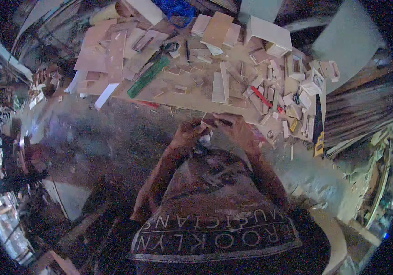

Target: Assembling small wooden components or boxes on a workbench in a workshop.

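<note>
A dim, dark floor [100, 133] extends below a table [192, 103], which carries a white box [270, 34] and wood scraps [181, 90]. The left hand [191, 133] and right hand [238, 131] meet beside the table's near edge. Between them is a small piece [209, 121], pinched by the left fingertips. Whether the right fingertips grip or merely touch it cannot be determined: fingers partly cover its blurred outline.

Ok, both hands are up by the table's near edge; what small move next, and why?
I'd probably bring the small pale piece slightly forward, over the table. The left hand seems to pinch it just short of the near edge, the right hand close beside; whether that one grips too is unclear.
</note>
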The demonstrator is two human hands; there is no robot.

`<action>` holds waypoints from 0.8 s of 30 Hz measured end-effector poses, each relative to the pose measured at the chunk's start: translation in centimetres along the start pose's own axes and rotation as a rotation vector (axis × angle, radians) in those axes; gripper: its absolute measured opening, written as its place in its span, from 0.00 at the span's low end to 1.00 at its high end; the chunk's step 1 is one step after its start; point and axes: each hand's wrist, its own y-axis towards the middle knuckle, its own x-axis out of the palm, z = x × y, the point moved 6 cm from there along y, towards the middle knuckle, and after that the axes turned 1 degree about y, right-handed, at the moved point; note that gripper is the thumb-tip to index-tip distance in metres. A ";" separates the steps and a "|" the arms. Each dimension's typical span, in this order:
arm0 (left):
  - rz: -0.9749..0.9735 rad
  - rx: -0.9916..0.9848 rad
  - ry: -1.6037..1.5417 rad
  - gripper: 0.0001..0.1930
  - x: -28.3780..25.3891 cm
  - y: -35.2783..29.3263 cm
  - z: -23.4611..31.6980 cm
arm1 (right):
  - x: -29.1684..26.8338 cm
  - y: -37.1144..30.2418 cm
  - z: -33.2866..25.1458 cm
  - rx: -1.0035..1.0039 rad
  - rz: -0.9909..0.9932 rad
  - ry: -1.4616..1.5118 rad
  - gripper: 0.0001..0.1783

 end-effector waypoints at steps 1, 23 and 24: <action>-0.018 -0.016 -0.059 0.15 0.3 -0.2 -0.5 | 0.9 -0.8 1.0 0.058 -0.004 0.055 0.13; 0.167 -0.015 -0.327 0.15 -2.6 -7.4 -6.8 | 7.0 -5.0 -3.1 0.045 0.071 0.096 0.15; 0.148 -0.016 -0.316 0.15 -3.0 -7.1 -7.2 | 7.3 -4.8 -3.1 0.035 0.063 0.093 0.15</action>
